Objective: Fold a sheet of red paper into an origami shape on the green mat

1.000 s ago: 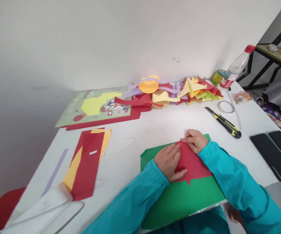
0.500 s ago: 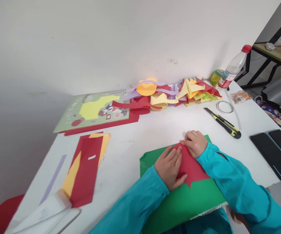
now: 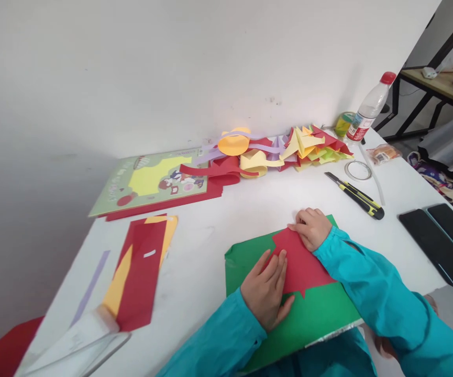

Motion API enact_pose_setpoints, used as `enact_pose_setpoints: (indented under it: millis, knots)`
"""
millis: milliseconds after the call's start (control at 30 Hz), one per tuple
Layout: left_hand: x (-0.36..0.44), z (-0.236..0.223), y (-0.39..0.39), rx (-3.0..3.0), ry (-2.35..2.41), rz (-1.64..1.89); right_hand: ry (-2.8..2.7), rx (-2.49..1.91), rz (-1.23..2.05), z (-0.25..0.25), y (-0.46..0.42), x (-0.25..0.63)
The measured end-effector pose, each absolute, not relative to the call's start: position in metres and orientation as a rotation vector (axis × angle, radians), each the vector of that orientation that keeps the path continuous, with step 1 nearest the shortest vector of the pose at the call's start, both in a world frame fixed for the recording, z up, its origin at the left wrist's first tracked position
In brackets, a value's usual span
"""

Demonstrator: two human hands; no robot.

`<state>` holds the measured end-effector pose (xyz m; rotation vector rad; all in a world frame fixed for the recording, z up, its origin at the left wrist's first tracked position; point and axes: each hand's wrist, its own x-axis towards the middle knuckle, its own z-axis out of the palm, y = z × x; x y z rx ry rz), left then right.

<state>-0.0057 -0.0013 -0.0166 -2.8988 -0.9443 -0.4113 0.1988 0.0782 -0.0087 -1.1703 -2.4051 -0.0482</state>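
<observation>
A white wall (image 3: 163, 73) rises behind a white table (image 3: 206, 251), whose near side runs out of frame. Two teal fabric sleeves (image 3: 383, 293) reach in from below, cut off by the bottom edge. Between them lies a flat green rectangular sheet (image 3: 324, 311), partly covered by both sleeves. Far left is a pale green illustrated pad (image 3: 110, 191), its right end overlapped by a heap of folded, multicoloured paper shapes (image 3: 300, 144). Nearer, dark red paper strips (image 3: 140, 283) overlap yellow ones; below them a white object (image 3: 80, 340) is blurred and cut off. On the green sheet sits a bright red jagged-edged paper cut-out (image 3: 305, 267), its full outline hidden by hands and right sleeve. The left hand (image 3: 264, 290) lies over its left part, palm down, fingers extended, thumb spread, grasping nothing visible. The right hand (image 3: 313, 229) has curled fingers, index tip at the cut-out's upper edge; whether it pinches or presses cannot be told. Beyond lies a black-and-yellow cutter knife (image 3: 355, 196).
</observation>
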Motion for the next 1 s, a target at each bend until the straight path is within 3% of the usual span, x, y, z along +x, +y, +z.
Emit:
enact_pose_setpoints:
  millis: [400, 733, 867, 1000]
  knots:
    - [-0.009, -0.003, -0.014, -2.844, -0.893, -0.351, -2.375, -1.173, -0.006, -0.014, 0.08, 0.2]
    - [-0.022, 0.019, 0.022, -2.995, -0.868, -1.061, -2.373, -1.187, -0.001, -0.016, 0.079, 0.2]
    - [-0.015, 0.031, 0.037, -3.075, -0.811, -1.137, -2.378, -1.187, 0.005, -0.013, 0.078, 0.2]
    - [-0.001, 0.017, 0.052, -2.916, -0.907, -0.998, -2.377, -1.194, 0.014, -0.012, 0.078, 0.199]
